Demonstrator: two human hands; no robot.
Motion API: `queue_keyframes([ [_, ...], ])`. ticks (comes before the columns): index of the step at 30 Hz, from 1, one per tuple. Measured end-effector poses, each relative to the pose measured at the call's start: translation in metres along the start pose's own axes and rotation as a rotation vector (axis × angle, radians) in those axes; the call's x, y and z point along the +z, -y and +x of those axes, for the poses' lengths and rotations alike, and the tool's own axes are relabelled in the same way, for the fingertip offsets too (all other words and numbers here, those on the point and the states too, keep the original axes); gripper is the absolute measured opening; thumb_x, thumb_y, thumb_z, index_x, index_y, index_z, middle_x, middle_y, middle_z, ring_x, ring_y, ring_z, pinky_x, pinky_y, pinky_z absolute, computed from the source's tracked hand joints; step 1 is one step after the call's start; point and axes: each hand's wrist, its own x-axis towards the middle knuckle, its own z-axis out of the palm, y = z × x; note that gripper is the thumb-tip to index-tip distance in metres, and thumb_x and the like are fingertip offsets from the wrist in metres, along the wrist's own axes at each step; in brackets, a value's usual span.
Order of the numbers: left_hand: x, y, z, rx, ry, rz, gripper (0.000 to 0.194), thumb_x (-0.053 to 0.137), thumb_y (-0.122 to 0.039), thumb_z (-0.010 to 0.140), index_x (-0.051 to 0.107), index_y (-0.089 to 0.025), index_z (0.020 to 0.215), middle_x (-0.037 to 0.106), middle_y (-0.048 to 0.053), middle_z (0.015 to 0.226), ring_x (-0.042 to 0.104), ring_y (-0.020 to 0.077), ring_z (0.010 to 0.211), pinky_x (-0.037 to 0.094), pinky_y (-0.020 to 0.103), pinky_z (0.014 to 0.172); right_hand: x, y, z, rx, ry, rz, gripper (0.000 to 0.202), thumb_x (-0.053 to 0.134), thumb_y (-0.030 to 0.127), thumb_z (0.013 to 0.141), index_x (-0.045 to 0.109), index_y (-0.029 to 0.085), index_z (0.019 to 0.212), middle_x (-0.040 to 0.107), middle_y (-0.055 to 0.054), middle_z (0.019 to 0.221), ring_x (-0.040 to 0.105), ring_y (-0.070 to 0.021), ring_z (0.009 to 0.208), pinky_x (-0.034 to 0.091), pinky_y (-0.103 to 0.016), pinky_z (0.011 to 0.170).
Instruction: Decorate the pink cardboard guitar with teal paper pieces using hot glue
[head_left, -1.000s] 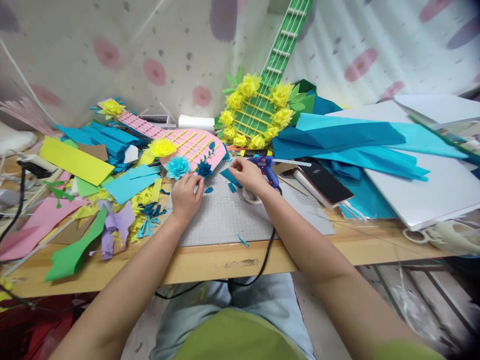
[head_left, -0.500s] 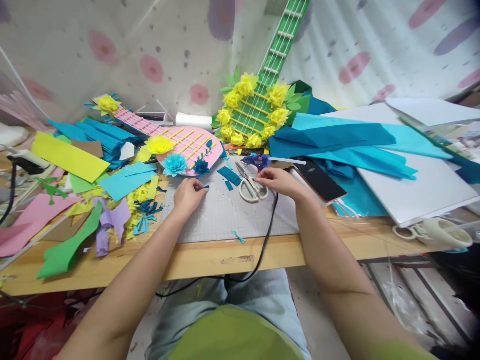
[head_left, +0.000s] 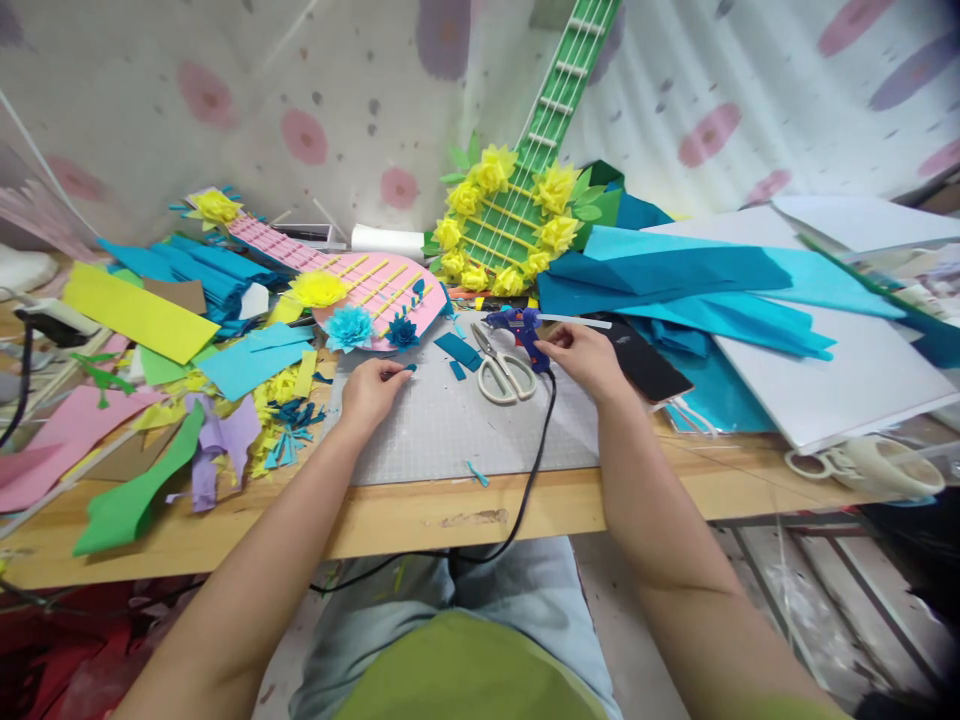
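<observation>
My left hand [head_left: 372, 393] pinches a small dark blue paper piece [head_left: 409, 368] over the left part of the grey cutting mat [head_left: 450, 440]. My right hand [head_left: 581, 355] is at the blue glue gun [head_left: 531, 345], its fingertips at the handle; whether they grip it is hard to see. White-handled scissors [head_left: 507, 378] lie on the mat left of the gun. Dark blue paper strips [head_left: 459, 350] are beside them. Behind my left hand lies a pink paper guitar [head_left: 390, 285] with yellow and blue flowers.
A green paper guitar [head_left: 551, 130] with yellow flowers leans at the back. Paper scraps [head_left: 281, 385] cover the left side. Blue paper [head_left: 675, 275], a black phone [head_left: 649, 362] and a cup [head_left: 892, 468] are on the right. A black cord [head_left: 529, 490] crosses the front edge.
My right hand has moved right, from the scissors to the glue gun's handle. My left hand has shifted slightly left with the small blue piece.
</observation>
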Motion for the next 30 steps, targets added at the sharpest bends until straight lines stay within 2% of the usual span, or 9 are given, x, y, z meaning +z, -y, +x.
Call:
queue_keyframes([
  [5,0.001,0.002,0.0,0.043,0.005,0.054,0.023,0.057,-0.036,0.078,0.073,-0.022,0.088,0.072,0.004,0.091,0.063,0.0206,0.08,0.044,0.031,0.068,0.023,-0.003,0.01,-0.074,-0.065,0.108,0.032,0.066,0.044,0.069,0.062,0.017,0.086,0.066,-0.01,0.089,0.06,-0.0216,0.082,0.045,-0.034,0.074],
  [9,0.002,0.007,0.002,0.069,0.03,0.038,0.026,0.059,-0.034,0.076,0.071,-0.023,0.097,0.072,0.004,0.089,0.063,0.0198,0.079,0.044,0.03,0.068,0.035,0.001,0.012,-0.026,0.01,0.155,0.047,0.066,0.05,0.069,0.06,0.016,0.1,0.065,-0.012,0.101,0.061,-0.0228,0.089,0.047,-0.036,0.079],
  [12,0.002,0.01,0.002,0.092,0.02,0.004,0.029,0.061,-0.034,0.075,0.069,-0.022,0.101,0.07,0.003,0.086,0.062,0.0188,0.078,0.044,0.029,0.068,0.041,0.009,0.012,0.014,0.062,0.094,0.048,0.064,0.052,0.072,0.06,0.016,0.104,0.065,-0.014,0.105,0.061,-0.0259,0.096,0.046,-0.039,0.083],
  [16,0.001,0.009,0.002,0.13,-0.043,0.043,0.02,0.06,-0.034,0.076,0.071,-0.021,0.087,0.068,0.005,0.091,0.06,0.0184,0.08,0.044,0.03,0.07,0.048,0.015,0.013,0.08,0.096,0.051,0.045,0.058,0.053,0.077,0.063,0.015,0.101,0.067,-0.015,0.102,0.062,-0.0288,0.097,0.046,-0.041,0.084],
  [23,0.001,0.008,0.002,0.115,-0.116,-0.06,0.022,0.06,-0.032,0.073,0.071,-0.017,0.084,0.067,0.005,0.086,0.057,0.0149,0.071,0.044,0.028,0.068,0.048,0.012,0.009,0.085,-0.019,0.18,0.043,0.059,0.05,0.076,0.065,0.017,0.102,0.069,-0.013,0.099,0.063,-0.0269,0.094,0.047,-0.039,0.083],
  [27,0.005,0.011,0.003,0.06,-0.068,-0.225,0.026,0.059,-0.038,0.071,0.07,-0.017,0.082,0.067,0.003,0.072,0.058,0.0144,0.061,0.043,0.026,0.059,0.045,0.016,0.005,0.057,-0.129,0.462,0.046,0.06,0.054,0.071,0.065,0.015,0.096,0.069,-0.009,0.083,0.063,-0.0217,0.078,0.049,-0.035,0.074],
  [30,0.009,0.012,0.002,0.025,-0.028,-0.363,0.027,0.061,-0.04,0.068,0.069,-0.016,0.078,0.067,0.003,0.068,0.057,0.0128,0.055,0.042,0.024,0.054,0.044,0.027,-0.004,0.061,-0.047,0.688,0.046,0.063,0.058,0.067,0.065,0.015,0.083,0.064,-0.005,0.067,0.058,-0.0166,0.061,0.047,-0.031,0.06],
])
